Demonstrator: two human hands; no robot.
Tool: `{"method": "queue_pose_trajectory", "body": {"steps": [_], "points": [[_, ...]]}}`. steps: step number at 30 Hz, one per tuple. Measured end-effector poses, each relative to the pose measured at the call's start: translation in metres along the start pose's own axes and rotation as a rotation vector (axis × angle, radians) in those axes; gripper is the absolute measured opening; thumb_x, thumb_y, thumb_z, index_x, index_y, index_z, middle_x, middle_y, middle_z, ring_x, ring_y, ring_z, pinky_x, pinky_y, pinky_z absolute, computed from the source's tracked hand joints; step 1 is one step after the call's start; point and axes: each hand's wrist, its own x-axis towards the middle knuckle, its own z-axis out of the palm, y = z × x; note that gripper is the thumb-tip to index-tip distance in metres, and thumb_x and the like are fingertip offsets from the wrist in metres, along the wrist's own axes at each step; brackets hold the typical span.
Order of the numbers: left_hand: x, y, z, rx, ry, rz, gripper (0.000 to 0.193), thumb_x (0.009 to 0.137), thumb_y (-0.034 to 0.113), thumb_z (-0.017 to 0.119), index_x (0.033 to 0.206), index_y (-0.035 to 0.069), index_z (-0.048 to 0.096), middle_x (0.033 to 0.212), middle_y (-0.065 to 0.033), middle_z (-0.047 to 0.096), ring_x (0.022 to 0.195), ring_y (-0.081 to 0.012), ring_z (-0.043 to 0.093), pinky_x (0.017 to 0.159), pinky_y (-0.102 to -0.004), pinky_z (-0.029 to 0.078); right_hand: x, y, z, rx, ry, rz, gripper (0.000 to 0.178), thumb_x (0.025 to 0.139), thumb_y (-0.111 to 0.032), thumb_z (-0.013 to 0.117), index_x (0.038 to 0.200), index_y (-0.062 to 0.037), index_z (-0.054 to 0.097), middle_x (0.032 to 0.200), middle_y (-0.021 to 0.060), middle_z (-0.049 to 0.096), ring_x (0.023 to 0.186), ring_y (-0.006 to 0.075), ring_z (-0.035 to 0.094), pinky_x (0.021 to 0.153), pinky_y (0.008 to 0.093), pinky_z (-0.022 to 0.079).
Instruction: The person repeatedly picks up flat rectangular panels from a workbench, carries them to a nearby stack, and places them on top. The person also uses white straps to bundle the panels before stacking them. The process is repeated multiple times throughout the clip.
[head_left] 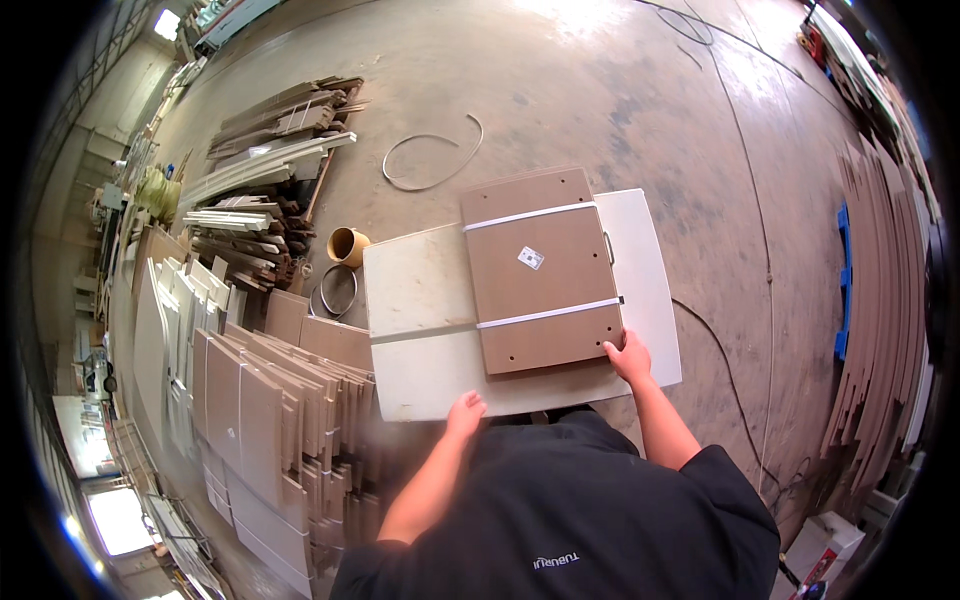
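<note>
A bundle of flat brown panels (pixel 545 285) lies on a larger white board (pixel 420 370) in front of me. Two pale straps cross the bundle, its top has small dark holes, and a white label (pixel 531 258) sits near the middle. At the bundle's near right corner is my right hand (pixel 628 357), its fingers closed on the edge. My left hand (pixel 465 412) is over the near edge of the white board, left of the bundle. Its fingers are loosely curled, and I see nothing in them.
Strapped brown panels (pixel 240 400) stand upright at my left, with stacked boards and strips (pixel 270 130) beyond. A tan cardboard tube (pixel 347 246) and a loose strap loop (pixel 390 170) lie on the floor. Long brown panels (pixel 880 300) are on the right. A dark cable (pixel 715 345) runs alongside.
</note>
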Motion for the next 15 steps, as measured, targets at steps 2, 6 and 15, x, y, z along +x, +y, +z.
{"method": "queue_pose_trajectory", "body": {"steps": [2,6,15], "points": [[0.02,0.005,0.012,-0.004,0.067,0.035,0.071,0.09,0.013,0.071,0.149,-0.009,0.038,0.15,-0.0261,0.05,0.138,-0.0308,0.051,0.112,-0.039,0.044,-0.004,-0.012,-0.004,-0.038,-0.065,0.029,0.074,0.085,-0.045,0.075,0.139,0.0011,0.053,0.127,0.0246,0.066,0.119,0.0392,0.063,0.102,0.0459,0.05],[0.055,0.029,0.031,0.123,0.145,0.075,0.088,0.083,0.017,0.078,0.154,-0.008,0.031,0.155,-0.0278,0.042,0.143,-0.0318,0.046,0.115,-0.0396,0.041,-0.003,-0.007,-0.003,-0.067,-0.065,0.017,0.079,0.085,-0.05,0.074,0.139,0.0044,0.053,0.129,0.0251,0.065,0.121,0.0369,0.063,0.104,0.0443,0.049],[0.059,0.065,0.047,-0.1,0.066,0.153,0.067,0.08,0.023,0.081,0.132,-0.005,0.049,0.126,-0.0216,0.065,0.119,-0.0339,0.063,0.102,-0.0412,0.05,0.0,0.017,-0.014,0.224,-0.303,0.13,0.084,0.085,-0.052,0.074,0.142,0.0055,0.05,0.138,0.0257,0.06,0.13,0.0356,0.057,0.109,0.0419,0.045]]}}
